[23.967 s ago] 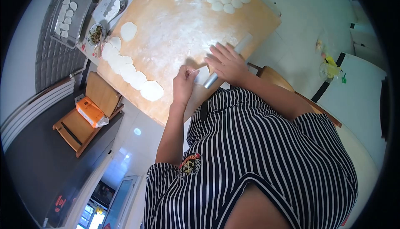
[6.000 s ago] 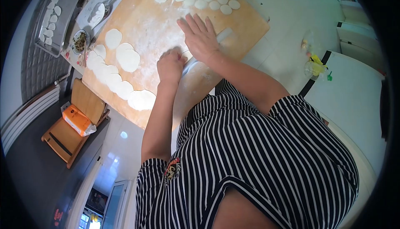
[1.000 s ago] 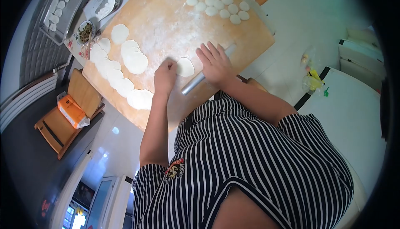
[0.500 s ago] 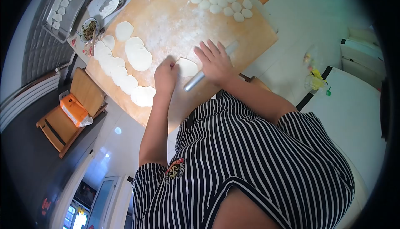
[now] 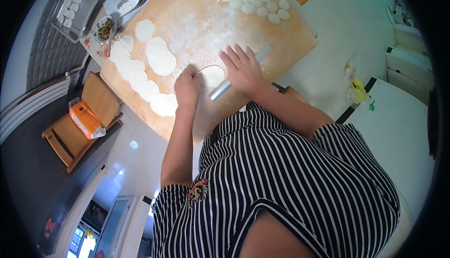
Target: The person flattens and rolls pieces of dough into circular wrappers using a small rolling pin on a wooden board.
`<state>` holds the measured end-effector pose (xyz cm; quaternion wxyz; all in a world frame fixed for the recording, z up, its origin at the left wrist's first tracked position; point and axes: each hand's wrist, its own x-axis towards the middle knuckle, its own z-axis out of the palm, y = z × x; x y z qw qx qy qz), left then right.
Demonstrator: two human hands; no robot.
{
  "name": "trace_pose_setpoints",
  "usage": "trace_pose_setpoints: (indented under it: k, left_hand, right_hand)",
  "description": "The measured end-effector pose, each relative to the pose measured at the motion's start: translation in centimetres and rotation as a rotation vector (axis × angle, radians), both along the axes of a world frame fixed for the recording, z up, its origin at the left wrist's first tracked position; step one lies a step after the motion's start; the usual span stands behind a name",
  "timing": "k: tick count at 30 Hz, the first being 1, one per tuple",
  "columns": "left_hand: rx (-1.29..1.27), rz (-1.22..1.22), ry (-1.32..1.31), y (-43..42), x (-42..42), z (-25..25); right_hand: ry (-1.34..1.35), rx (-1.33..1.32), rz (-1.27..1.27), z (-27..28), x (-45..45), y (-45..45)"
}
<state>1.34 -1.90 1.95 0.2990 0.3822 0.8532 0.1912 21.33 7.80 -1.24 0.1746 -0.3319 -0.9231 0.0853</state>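
My left hand (image 5: 188, 88) pinches the left edge of a flat round dough wrapper (image 5: 213, 76) between thumb and fingers. The wrapper lies on the floured wooden board (image 5: 197, 28). Flat over a silvery rolling pin (image 5: 220, 90) rests my right hand (image 5: 244, 72), its fingers stretched out and pointing away from me. The pin slants beside the wrapper's right edge; its middle is hidden under my palm. To the left lie a stack of overlapping wrappers (image 5: 160, 57), a long overlapping row of wrappers (image 5: 136, 77) and a single wrapper (image 5: 145, 30).
Several small dough discs (image 5: 248, 8) sit at the board's far right. Beyond its far left corner are a bowl of chopped filling (image 5: 105, 28), a scoop of flour (image 5: 130, 3) and a metal tray (image 5: 75, 23) with dough pieces. A chair (image 5: 101, 98) holding an orange package (image 5: 86, 118) stands left.
The view has shifted slightly, so the board appears a little further right. The wrapper's outline looks somewhat different. My left hand still pinches it, and my right palm stays on the rolling pin.
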Motion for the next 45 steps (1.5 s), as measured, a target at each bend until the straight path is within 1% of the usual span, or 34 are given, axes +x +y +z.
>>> trace_pose_setpoints:
  k: [1, 2, 4, 5, 6, 8, 9, 10, 12, 14, 15, 16, 17, 18, 20, 21, 22, 24, 25, 26, 27, 28, 29, 30, 32, 33, 36, 37, 38, 39, 41, 42, 43, 45]
  left_hand:
    - [-0.031, 0.097, -0.087, -0.7, 0.2, 0.6]
    - [-0.028, 0.096, -0.089, -1.3, 0.0, 0.5]
    - [-0.049, 0.056, -0.374, -2.3, -0.5, 0.4]
    - [-0.032, 0.040, -0.306, -2.2, -0.4, 0.5]
    - [-0.036, 0.043, -0.306, -1.5, -0.4, 1.1]
    - [-0.041, -0.026, -0.141, 0.6, -0.7, 1.1]
    - [-0.036, -0.073, -0.074, 1.2, -1.0, 0.4]
    - [-0.036, -0.069, -0.074, 1.3, -1.2, -0.6]
    - [0.114, -0.239, 0.080, 1.2, -1.7, -1.9]
    - [0.140, -0.235, 0.047, 0.7, -1.4, -1.0]
    - [0.132, -0.182, 0.021, 0.3, -1.1, -0.3]
    - [0.122, -0.129, -0.006, -0.2, -0.8, 0.3]
    - [0.098, -0.013, -0.174, -1.1, -0.8, -0.2]
    - [0.101, -0.012, -0.178, -1.2, -0.9, -0.7]
    - [0.175, 0.149, -0.526, -1.9, -1.0, -1.8]
    - [0.107, 0.082, -0.416, -1.2, -1.1, -0.8]
    - [0.105, 0.088, -0.412, -0.2, -1.2, -0.6]
    - [-0.064, -0.130, -0.059, 1.7, -1.6, -0.7]
    - [0.036, -0.174, 0.051, 1.9, -1.5, -0.4]
    - [0.037, -0.173, 0.055, 1.7, -1.6, -0.5]
    - [0.075, -0.185, 0.079, 1.3, -1.8, -1.1]
    - [0.114, -0.197, 0.101, 1.1, -2.1, -1.4]
    - [0.008, -0.122, 0.028, 0.5, -2.3, -1.3]
    - [0.010, -0.126, 0.024, -0.4, -2.1, -0.8]
    - [-0.086, 0.150, -0.147, -1.8, -1.8, 0.3]
    - [-0.087, 0.149, -0.150, -1.9, -2.0, 0.3]
    - [-0.272, -0.004, -0.240, -2.5, -2.7, 0.6]
    - [-0.240, 0.001, -0.182, -1.7, -2.3, 1.4]
    - [-0.247, 0.006, -0.180, -1.1, -2.2, 1.1]
    - [-0.167, -0.027, -0.112, -0.6, -2.2, 0.8]
    - [-0.007, -0.090, -0.013, -0.1, -2.2, -0.3]
    - [-0.006, -0.091, -0.012, -0.3, -2.3, -0.2]
    - [-0.002, -0.087, -0.001, -0.6, -2.3, 0.0]
    - [0.011, -0.085, 0.007, -1.2, -2.2, 0.4]
  right_hand:
    - [0.001, 0.028, 0.010, 0.0, 0.9, -0.6]
    - [-0.001, 0.031, 0.008, -0.3, 1.0, -0.5]
    - [-0.077, -0.006, 0.034, 1.0, 0.3, -0.2]
    - [-0.079, -0.007, 0.035, 1.5, -0.9, 0.5]
    - [-0.064, 0.000, 0.030, 2.4, -3.2, 1.5]
    - [-0.048, -0.002, 0.032, 1.8, -7.4, 2.8]
    - [0.012, 0.015, -0.026, 1.1, -9.4, 3.6]
    - [0.073, 0.034, -0.084, 0.9, -10.4, 3.9]
    - [0.054, 0.034, -0.049, 1.4, -9.0, 3.0]
    - [0.029, 0.042, -0.021, 1.4, -5.9, 1.4]
    - [-0.032, 0.038, 0.014, 0.0, -3.4, 0.0]
    - [-0.095, 0.031, 0.050, -0.5, -1.8, -0.8]
    - [-0.099, 0.037, 0.048, 0.0, -1.2, -1.0]
    - [-0.112, -0.014, 0.058, 1.0, -0.9, -1.2]
    - [-0.127, -0.076, 0.068, 2.2, -1.3, -0.9]
    - [-0.115, -0.081, 0.075, 3.0, -3.2, 0.2]
    - [-0.101, -0.088, 0.085, 3.4, -5.2, 1.1]
    - [-0.113, -0.064, 0.052, 2.7, -8.3, 2.3]
    - [-0.070, -0.086, -0.008, 2.4, -9.4, 2.6]
    - [-0.027, -0.106, -0.070, 2.3, -9.9, 2.8]
    - [-0.020, -0.039, -0.055, 2.5, -9.1, 2.4]
    - [-0.020, -0.033, -0.059, 1.8, -7.5, 1.7]
    - [-0.016, 0.055, -0.022, 0.2, -5.4, 0.6]
    - [-0.014, 0.141, 0.015, -0.4, -3.5, -0.2]
    - [-0.020, 0.100, 0.061, 0.6, -0.5, -1.2]
    - [-0.023, 0.051, 0.108, 1.4, 0.1, -1.5]
    - [-0.034, 0.066, 0.112, 1.8, -3.3, 0.0]
    - [-0.032, 0.059, 0.113, 2.2, -5.4, 0.8]
    - [-0.005, 0.024, 0.060, 2.5, -7.9, 1.8]
    - [0.022, -0.009, 0.007, 2.5, -9.3, 2.2]
    - [0.059, 0.002, -0.011, 2.3, -10.1, 2.3]
    - [0.090, 0.016, -0.034, 2.4, -10.3, 2.4]
    - [0.089, 0.020, -0.036, 2.0, -9.2, 1.8]
    - [-0.003, 0.042, 0.053, 1.4, -4.7, -0.3]
